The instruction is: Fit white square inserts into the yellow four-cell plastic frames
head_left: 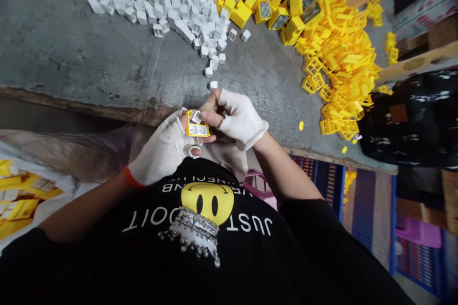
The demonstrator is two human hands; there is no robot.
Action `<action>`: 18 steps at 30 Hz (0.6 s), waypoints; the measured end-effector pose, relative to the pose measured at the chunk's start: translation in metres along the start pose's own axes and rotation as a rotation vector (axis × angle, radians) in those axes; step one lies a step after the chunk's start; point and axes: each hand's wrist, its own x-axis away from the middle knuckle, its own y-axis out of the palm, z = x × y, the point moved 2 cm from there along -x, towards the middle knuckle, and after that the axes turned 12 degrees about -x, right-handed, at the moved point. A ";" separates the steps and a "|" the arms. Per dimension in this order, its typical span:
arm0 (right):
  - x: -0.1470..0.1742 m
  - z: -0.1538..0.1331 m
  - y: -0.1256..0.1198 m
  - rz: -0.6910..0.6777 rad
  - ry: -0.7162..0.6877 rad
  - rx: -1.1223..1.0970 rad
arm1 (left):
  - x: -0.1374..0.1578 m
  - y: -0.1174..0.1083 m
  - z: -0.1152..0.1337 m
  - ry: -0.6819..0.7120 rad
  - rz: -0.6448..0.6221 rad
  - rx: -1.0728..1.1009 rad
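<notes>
My left hand [162,147], in a white fingerless glove with an orange cuff, grips a small yellow plastic frame [198,135]. Two white caps [193,129] sit side by side in the frame's lower part. At the frame's upper opening, my right hand [238,116], gloved in white too, pinches another white cap [195,116], which lies tilted there. Both hands are close together, just in front of the table edge and above my lap. On the table, one loose white cap [213,85] lies just beyond my right fingertips.
A grey table [107,57] carries a heap of white caps [168,0], yellow housings [246,0] and a pile of yellow frames [343,62]. Bags of yellow parts [21,190] stand at lower left. Blue crates [368,219] and a black bag [411,119] are on the right.
</notes>
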 end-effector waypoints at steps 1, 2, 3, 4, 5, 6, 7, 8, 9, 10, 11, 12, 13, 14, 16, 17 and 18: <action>0.000 -0.002 0.001 -0.013 0.003 0.014 | 0.000 -0.001 0.000 -0.005 0.002 -0.003; 0.001 -0.004 0.002 -0.020 0.010 0.032 | 0.000 -0.001 0.000 -0.004 -0.001 -0.009; 0.001 -0.005 0.003 -0.020 0.018 0.055 | 0.000 -0.002 -0.001 0.000 -0.009 -0.017; 0.002 -0.004 0.004 -0.017 0.026 0.081 | -0.001 -0.002 -0.001 0.002 -0.022 -0.028; 0.002 -0.003 0.003 -0.013 0.030 0.104 | -0.001 -0.003 -0.002 -0.001 -0.037 -0.042; 0.002 0.001 0.001 -0.006 0.029 0.122 | -0.001 -0.003 -0.002 -0.010 -0.045 -0.054; 0.002 0.005 -0.004 0.011 0.018 0.137 | -0.001 -0.004 -0.002 -0.021 -0.042 -0.061; 0.000 0.010 -0.011 0.049 -0.006 0.157 | -0.001 -0.004 -0.001 -0.032 -0.027 -0.062; -0.001 0.014 -0.020 0.111 -0.041 0.194 | 0.000 -0.005 0.000 -0.037 0.000 -0.060; -0.004 0.018 -0.031 0.188 -0.076 0.258 | 0.000 -0.005 0.003 -0.036 0.034 -0.056; -0.006 0.021 -0.043 0.261 -0.098 0.351 | 0.001 -0.006 0.005 -0.027 0.071 -0.051; -0.010 0.023 -0.052 0.309 -0.097 0.467 | 0.003 -0.007 0.009 -0.007 0.105 -0.046; -0.014 0.025 -0.059 0.319 -0.068 0.589 | 0.004 -0.008 0.012 0.016 0.130 -0.043; -0.019 0.026 -0.063 0.295 -0.016 0.705 | 0.006 -0.009 0.016 0.037 0.149 -0.045; -0.028 0.027 -0.062 0.211 0.106 0.889 | 0.008 -0.013 0.021 0.076 0.179 -0.088; -0.032 0.027 -0.059 0.178 0.152 0.953 | 0.009 -0.015 0.023 0.095 0.195 -0.134; -0.036 0.028 -0.054 0.157 0.178 1.002 | 0.009 -0.017 0.024 0.108 0.212 -0.191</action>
